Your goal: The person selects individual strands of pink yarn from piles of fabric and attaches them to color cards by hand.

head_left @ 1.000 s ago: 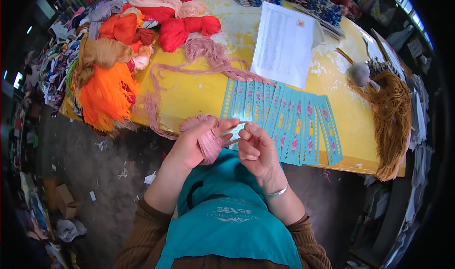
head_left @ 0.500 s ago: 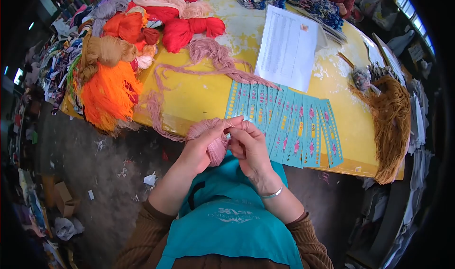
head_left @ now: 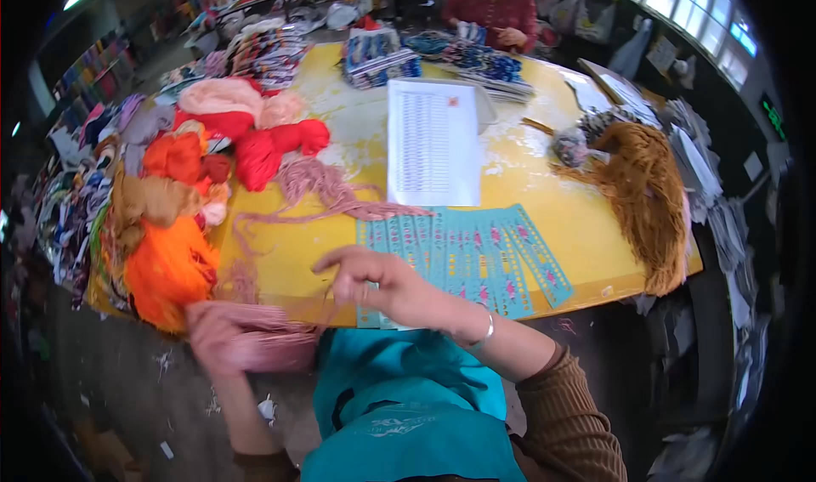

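Observation:
My left hand (head_left: 217, 339), smeared by motion, is closed around a skein of dusty-pink yarn (head_left: 276, 339) beyond the table's front edge, left of my apron. My right hand (head_left: 381, 286) is over the front edge of the table, with its index finger reaching left and the other fingers curled. A thin pink strand appears to run down from its fingertips toward the skein; the blur hides the exact grip. Just beyond my right hand lie turquoise cards (head_left: 463, 252) with punched holes, fanned side by side. Loose pink yarn (head_left: 327, 191) trails across the yellow table to their top edge.
Orange yarn (head_left: 174, 265), red yarn (head_left: 276, 150) and other bundles are heaped at left. A printed sheet (head_left: 433, 142) lies behind the cards. Brown yarn (head_left: 642, 197) hangs over the right edge. Blue patterned bundles (head_left: 378, 61) sit at the back, near a person in maroon (head_left: 491, 6).
My hands have parted: the left has swung left with the pink skein, and the right has shifted slightly left. My view has tilted up, showing the far side and another person.

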The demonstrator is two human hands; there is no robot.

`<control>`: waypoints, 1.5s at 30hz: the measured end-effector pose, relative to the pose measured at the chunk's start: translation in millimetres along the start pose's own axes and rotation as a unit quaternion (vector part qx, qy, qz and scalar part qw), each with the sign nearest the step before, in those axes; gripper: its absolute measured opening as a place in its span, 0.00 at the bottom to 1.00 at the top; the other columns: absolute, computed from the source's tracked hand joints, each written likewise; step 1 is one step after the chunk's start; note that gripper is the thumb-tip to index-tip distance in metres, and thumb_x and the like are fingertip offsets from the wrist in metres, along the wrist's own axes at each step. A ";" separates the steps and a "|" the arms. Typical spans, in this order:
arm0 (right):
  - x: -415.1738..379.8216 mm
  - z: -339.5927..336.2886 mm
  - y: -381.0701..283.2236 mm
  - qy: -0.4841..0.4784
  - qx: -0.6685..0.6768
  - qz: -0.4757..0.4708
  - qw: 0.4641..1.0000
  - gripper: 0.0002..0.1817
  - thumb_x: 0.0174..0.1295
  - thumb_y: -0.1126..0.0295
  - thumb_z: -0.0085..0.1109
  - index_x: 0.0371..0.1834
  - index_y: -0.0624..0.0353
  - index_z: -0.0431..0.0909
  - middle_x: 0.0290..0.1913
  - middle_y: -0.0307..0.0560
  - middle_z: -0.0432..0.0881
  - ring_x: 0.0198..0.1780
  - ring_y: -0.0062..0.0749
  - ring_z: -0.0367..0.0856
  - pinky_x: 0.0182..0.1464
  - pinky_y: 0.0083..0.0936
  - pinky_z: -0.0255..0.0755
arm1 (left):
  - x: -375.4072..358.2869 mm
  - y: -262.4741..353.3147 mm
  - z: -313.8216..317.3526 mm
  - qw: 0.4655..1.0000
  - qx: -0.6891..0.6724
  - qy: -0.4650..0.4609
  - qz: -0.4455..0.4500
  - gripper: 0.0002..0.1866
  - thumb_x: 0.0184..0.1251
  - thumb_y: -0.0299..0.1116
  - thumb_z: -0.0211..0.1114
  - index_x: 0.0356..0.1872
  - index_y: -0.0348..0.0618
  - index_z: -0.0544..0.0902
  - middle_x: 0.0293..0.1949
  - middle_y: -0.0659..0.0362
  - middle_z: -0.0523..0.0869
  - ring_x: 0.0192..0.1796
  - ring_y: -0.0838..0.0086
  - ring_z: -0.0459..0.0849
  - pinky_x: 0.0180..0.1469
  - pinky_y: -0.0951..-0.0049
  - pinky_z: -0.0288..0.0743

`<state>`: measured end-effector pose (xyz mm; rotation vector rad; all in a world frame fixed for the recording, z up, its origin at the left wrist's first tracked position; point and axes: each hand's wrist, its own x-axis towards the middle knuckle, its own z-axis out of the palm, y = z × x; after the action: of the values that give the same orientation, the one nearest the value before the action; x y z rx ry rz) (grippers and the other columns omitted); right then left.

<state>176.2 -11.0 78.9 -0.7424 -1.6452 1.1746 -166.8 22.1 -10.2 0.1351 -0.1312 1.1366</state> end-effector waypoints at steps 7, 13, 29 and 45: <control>18.6 -132.2 -22.0 0.318 0.319 -0.001 0.893 0.13 0.64 0.71 0.45 0.20 0.52 0.65 0.19 0.34 0.62 0.21 0.20 0.60 0.26 0.18 0.58 | -97.8 172.8 -24.6 0.822 0.208 0.334 0.412 0.18 0.73 0.31 0.52 0.18 0.52 0.63 0.14 0.69 0.56 0.15 0.86 0.56 0.19 0.80 0.50; -65.0 -342.4 -122.0 0.683 0.079 -0.087 0.721 0.10 0.56 0.69 0.60 0.20 0.52 0.70 0.16 0.33 0.64 0.15 0.18 0.57 0.16 0.18 0.49 | -167.9 270.1 -24.7 0.855 0.114 0.277 0.423 0.23 0.71 0.31 0.49 0.14 0.56 0.55 0.12 0.68 0.54 0.14 0.81 0.55 0.21 0.79 0.51; -85.5 -278.4 -47.5 0.377 -0.252 0.071 0.888 0.11 0.64 0.78 0.50 0.48 0.57 0.73 0.34 0.42 0.85 0.26 0.12 0.68 0.27 0.11 0.61 | 157.0 -24.5 95.9 0.945 0.294 -0.139 -0.035 0.22 0.78 0.38 0.46 0.67 0.39 0.67 0.15 0.67 0.63 0.12 0.83 0.60 0.12 0.82 0.54; -68.2 -191.0 87.4 0.070 0.066 0.193 0.976 0.39 0.69 0.75 0.53 0.78 0.51 0.41 0.34 0.41 0.83 0.32 0.13 0.72 0.36 0.14 0.65 | 252.7 -278.0 -19.6 0.693 0.601 -0.092 -0.388 0.13 0.64 0.39 0.68 0.40 0.41 0.79 0.24 0.68 0.76 0.28 0.87 0.75 0.25 0.87 0.66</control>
<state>374.6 29.5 -9.3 -1.0665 -1.3271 1.4518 191.4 136.1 2.9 1.3613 0.4993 0.1712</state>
